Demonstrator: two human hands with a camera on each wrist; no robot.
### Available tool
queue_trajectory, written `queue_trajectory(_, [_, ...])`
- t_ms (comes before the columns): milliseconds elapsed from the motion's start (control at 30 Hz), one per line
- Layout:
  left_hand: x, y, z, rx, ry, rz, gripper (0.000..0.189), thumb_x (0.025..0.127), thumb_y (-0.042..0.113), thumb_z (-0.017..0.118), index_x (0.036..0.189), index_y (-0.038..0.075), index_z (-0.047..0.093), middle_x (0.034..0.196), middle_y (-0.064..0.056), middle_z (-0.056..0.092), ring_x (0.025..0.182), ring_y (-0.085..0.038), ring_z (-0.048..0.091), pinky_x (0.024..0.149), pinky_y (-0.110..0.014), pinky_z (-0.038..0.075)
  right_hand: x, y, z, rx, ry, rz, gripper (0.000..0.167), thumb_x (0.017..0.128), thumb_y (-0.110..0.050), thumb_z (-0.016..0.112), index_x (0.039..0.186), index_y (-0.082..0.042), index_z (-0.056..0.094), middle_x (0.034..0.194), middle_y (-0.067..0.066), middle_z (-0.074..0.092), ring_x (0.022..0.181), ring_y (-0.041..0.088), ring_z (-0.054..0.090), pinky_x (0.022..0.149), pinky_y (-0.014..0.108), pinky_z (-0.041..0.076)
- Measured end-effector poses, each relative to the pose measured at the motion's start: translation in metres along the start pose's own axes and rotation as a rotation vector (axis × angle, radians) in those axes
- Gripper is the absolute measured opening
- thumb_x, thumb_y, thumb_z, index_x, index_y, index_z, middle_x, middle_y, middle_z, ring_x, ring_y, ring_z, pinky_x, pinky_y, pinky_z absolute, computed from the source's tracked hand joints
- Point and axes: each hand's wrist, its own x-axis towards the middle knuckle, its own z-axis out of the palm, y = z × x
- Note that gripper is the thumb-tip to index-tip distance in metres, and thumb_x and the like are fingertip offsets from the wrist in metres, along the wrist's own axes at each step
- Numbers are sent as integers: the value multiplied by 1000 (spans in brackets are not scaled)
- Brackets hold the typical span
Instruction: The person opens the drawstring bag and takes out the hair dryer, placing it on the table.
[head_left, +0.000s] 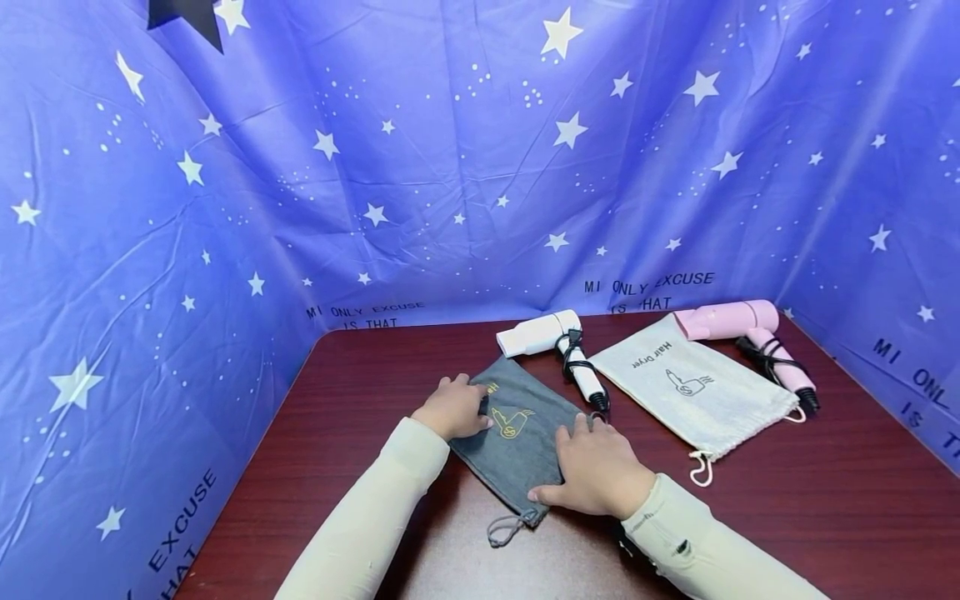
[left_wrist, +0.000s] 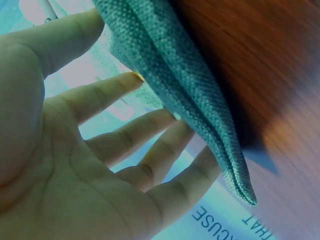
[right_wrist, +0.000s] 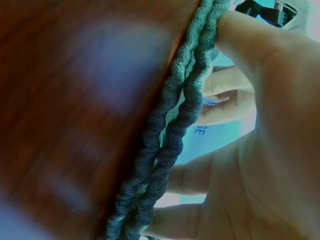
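A dark grey drawstring pouch (head_left: 517,471) with a yellow hair dryer print lies flat on the table. My left hand (head_left: 452,408) rests on its left side, fingers fairly straight and spread; in the left wrist view the fingertips meet the folded cloth edge. Over the right corner, my right hand (head_left: 596,467) lies with fingers spread and thumb on the cloth. The pouch's ruched mouth (right_wrist: 167,125) runs beside that hand in the right wrist view. A loop of grey drawstring (head_left: 504,531) sticks out toward me. Just behind the pouch is a white hair dryer (head_left: 543,333), its cord wrapped around the handle.
To the right lies a cream drawstring pouch (head_left: 682,383) printed "Hair Dryer". A pink hair dryer (head_left: 735,319) with a black cord overlaps its far edge. The dark red table (head_left: 337,392) is surrounded by a blue star-printed curtain (head_left: 450,167).
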Motion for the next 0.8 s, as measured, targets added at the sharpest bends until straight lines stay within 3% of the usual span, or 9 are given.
queue_trajectory(267, [0,4,-4,-8,-6,37,59,97,39,72,146,10,59,141,-14,63,134,-29,52,111,-46,38,-2,3,1,-29,27,4,111,74,-89,61,130,7,62,131,38,60,121,53,59,104,60,48])
queue_trajectory(800, [4,6,-7,-26,-19,31,59,95,39,75,145,11,61,141,-12,63,134,-29,52,114,-46,38,-2,3,4,-31,43,1,111,75,-89,61,129,8,62,130,38,60,118,54,60,100,60,50])
